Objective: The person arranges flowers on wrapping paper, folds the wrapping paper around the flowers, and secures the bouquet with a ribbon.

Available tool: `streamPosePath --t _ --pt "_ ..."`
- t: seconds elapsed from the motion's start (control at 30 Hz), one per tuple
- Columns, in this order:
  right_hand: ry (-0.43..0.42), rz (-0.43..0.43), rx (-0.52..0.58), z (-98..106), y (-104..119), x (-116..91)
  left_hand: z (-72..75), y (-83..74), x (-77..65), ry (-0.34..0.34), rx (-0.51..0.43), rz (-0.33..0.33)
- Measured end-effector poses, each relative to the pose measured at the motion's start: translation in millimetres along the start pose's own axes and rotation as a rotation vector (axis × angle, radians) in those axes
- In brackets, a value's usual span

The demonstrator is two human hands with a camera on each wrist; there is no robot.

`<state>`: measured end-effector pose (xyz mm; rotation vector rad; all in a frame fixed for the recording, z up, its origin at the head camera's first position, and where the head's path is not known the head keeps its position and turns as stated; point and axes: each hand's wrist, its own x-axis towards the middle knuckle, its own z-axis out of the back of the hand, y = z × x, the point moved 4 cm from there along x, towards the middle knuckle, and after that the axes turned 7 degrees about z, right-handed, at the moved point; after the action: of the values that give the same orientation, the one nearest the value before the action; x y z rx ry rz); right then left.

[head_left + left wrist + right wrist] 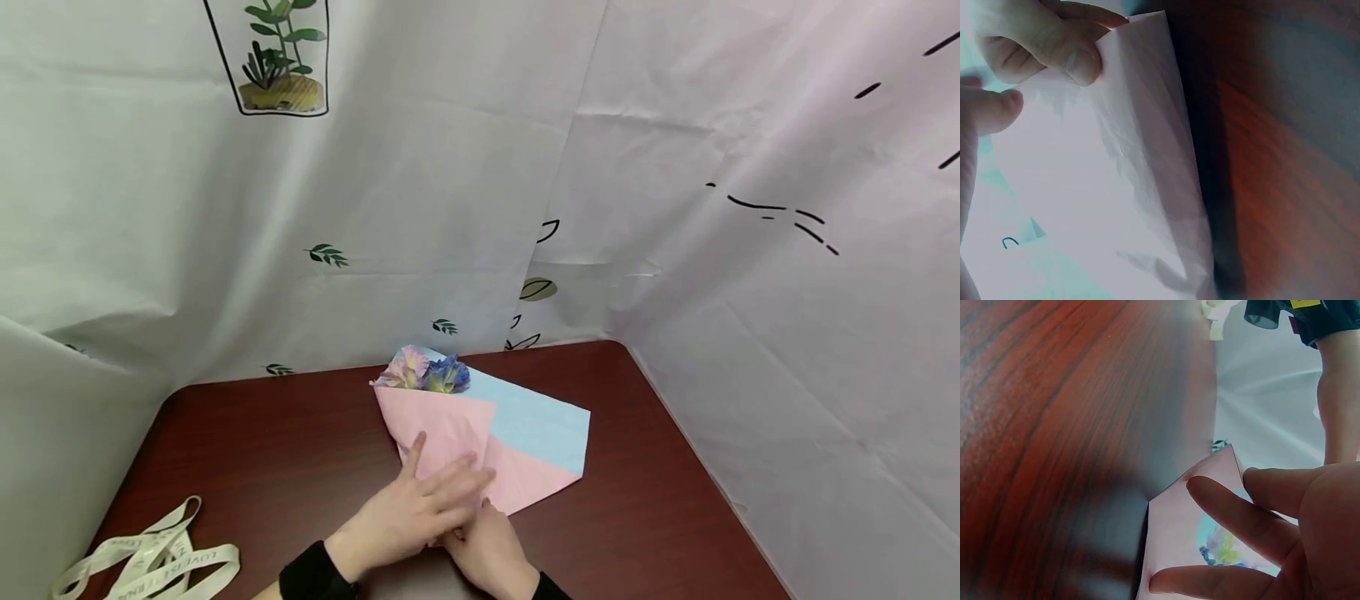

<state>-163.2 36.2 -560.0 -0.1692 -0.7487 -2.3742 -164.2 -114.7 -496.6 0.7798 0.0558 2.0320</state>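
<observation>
Hands, 2: the left hand (416, 508) lay over the lower front of the pink and light-blue wrapping paper (540, 421), its fingers straight and fanned, gripping nothing visible; the right hand (491, 550), just beside and partly beneath it, pinched the paper's lower edge between thumb and curled fingers. Flower heads, 2 visible: one pink flower (408, 367) and one blue flower (448, 375), side by side, showing above the pink fold near the far edge of the table (300, 442). Number of paper sheets: could not tell. The wrap lay flat on the tabletop, its blue part spread to the right. Ribbon, 1 heap: the cream printed ribbon (161, 562) lay loosely looped at the near left, well apart from both hands. Pale cloth (442, 167) hung behind and to the right, printed with one potted plant, at least three small green sprigs and black strokes. Obstruction: the left hand hid the paper's lower part and some right-hand fingers.
</observation>
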Motion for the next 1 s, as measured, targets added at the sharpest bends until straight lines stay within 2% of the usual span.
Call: streamPosePath --t 0.07,0.17,0.27,0.33,0.47,0.6,0.8,0.9,1.0 --pt "0.041 -0.051 0.038 7 4 1 -7.3 5.8 -1.4 0.055 -0.073 0.161" --pt "0.101 -0.072 0.016 10 6 3 -23.3 15.9 -6.0 0.152 -0.249 0.395" --pt "0.134 -0.082 0.021 10 5 2 -40.1 22.4 -14.3 0.218 -0.447 0.536" --pt "0.139 -0.087 0.025 9 3 1 -50.0 23.7 -19.7 0.240 -0.545 0.564" --pt "0.128 -0.144 0.070 13 -1 -2 -66.5 21.4 -27.8 0.289 -0.614 0.567" --pt "0.094 -0.211 0.125 18 -9 -3 -78.0 18.0 -33.2 0.330 -0.606 0.560" --pt "0.049 -0.247 0.189 21 -23 -6 -77.0 15.4 -32.2 0.373 -0.632 0.568" --pt "0.023 -0.253 0.211 23 -27 -6 -82.4 18.0 -32.6 0.359 -0.593 0.603" --pt "0.018 -0.263 0.215 24 -29 -6 -90.1 23.9 -34.7 0.334 -0.512 0.672"
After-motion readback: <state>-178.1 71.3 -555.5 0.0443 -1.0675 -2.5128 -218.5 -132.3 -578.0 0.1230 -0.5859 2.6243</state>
